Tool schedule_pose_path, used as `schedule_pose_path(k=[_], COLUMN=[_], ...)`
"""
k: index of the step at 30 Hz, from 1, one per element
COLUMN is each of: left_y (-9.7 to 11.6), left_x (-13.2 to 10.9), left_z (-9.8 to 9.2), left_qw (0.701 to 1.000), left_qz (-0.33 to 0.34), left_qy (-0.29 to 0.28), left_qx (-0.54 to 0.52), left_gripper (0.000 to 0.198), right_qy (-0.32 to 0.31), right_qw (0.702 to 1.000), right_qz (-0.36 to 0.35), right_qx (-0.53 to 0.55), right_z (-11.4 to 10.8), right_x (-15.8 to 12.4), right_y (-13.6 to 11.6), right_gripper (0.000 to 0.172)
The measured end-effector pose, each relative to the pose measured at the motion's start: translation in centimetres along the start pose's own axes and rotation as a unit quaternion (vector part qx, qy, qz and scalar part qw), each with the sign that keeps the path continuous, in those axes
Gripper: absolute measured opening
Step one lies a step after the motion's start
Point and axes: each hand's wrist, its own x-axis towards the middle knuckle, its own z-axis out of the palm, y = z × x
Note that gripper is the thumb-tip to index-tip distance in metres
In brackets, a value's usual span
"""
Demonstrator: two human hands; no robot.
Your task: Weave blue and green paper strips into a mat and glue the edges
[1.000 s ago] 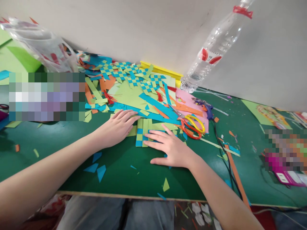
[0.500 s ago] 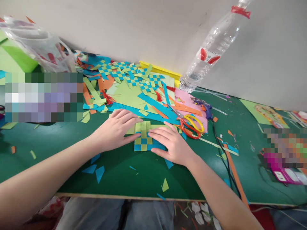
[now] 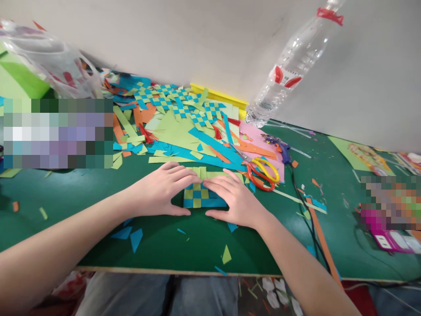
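Observation:
A small woven paper piece [image 3: 197,194] in blue and light-green checks lies flat on the green table in front of me. Its longer strips run out to the right and upward, partly covered by my fingers. My left hand [image 3: 167,186] lies over its left side, fingers stretched across the upper rows and thumb near the lower-left corner. On the right, my right hand [image 3: 232,195] rests over the strips with fingertips on the weave and thumb along the lower edge. Both hands are open, thumbs spread from the fingers, and the fingertips almost meet at the middle.
Scissors [image 3: 263,173] with red and yellow handles lie right of the weave. Behind are finished woven pieces [image 3: 180,103] and loose strips. A plastic bottle [image 3: 286,74] stands by the wall, a white bag [image 3: 66,61] at left. A black cable [image 3: 305,215] crosses the right side.
My left hand has shifted right and its thumb has moved down from the weave to below its lower-left corner. My right hand has barely moved.

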Motion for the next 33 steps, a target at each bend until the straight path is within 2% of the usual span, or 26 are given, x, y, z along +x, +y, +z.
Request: schedule_pose_path(k=[26,33], left_y=[0.05,-0.03], left_x=[0.06,0.04], left_z=[-0.04,0.09], left_qw=[0.999,1.000], left_qz=[0.018,0.007], left_qy=[0.011,0.010], left_qx=[-0.034,-0.021], left_gripper=[0.044,0.044], right_qy=[-0.001,0.016], right_qw=[1.000,1.000], right_qz=[-0.007,0.023], right_qx=[-0.009,-0.010], right_z=[0.01,-0.04], right_x=[0.01,-0.07], right_y=[0.02,0.07], right_gripper=[0.052,0.057])
